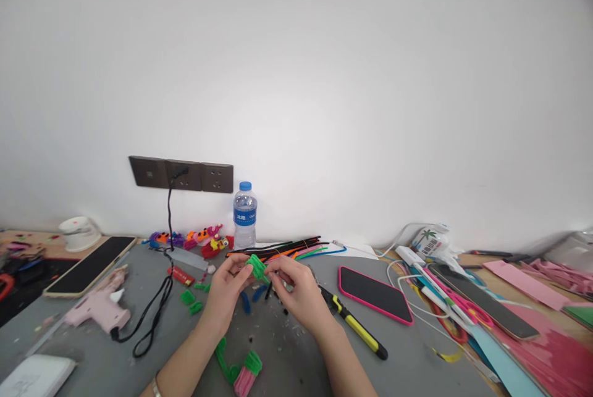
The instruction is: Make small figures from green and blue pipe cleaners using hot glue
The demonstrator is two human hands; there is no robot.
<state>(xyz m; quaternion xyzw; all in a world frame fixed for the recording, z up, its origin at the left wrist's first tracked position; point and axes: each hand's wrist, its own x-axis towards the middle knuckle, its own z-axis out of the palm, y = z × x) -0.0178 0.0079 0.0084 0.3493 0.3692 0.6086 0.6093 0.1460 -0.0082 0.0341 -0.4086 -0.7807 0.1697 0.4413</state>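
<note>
- Green pipe-cleaner coil [256,267] was pinched between both hands, held just above the grey mat [287,347], mid-scene, in front of the water bottle.
- Left hand [225,289]: thumb and fingertips pressed onto the coil's left side, other fingers curled under.
- Right hand [296,289]: fingertips closed on the coil's right end; whether it was twisting or just gripping, can't tell.
- Progress, as a judgement: coil looked wound already, w/ shaping or joining left to do. Nearest the camera lay a green and pink piece [241,372], apparently made up but loose; small green bits [191,301] and blue bits [245,301] sat near the hands, unused.
- Near left: white box corner [34,375].
- Left of the hands: pink glue gun [99,304] lay untouched, its black cord [155,310] looping across the mat up to the wall sockets [181,175].
- Right of the hands: yellow-black tool [354,323] lay beside the right wrist, then a phone w/ pink case [375,295], screen dark.
- Further right: pink-handled scissors [461,307], white cables, pink sheets [546,347].
- Far side by the wall: bundle of straight pipe cleaners [287,249], row of finished colourful figures [194,239], water bottle [244,215]; plenty of stock left.
</note>
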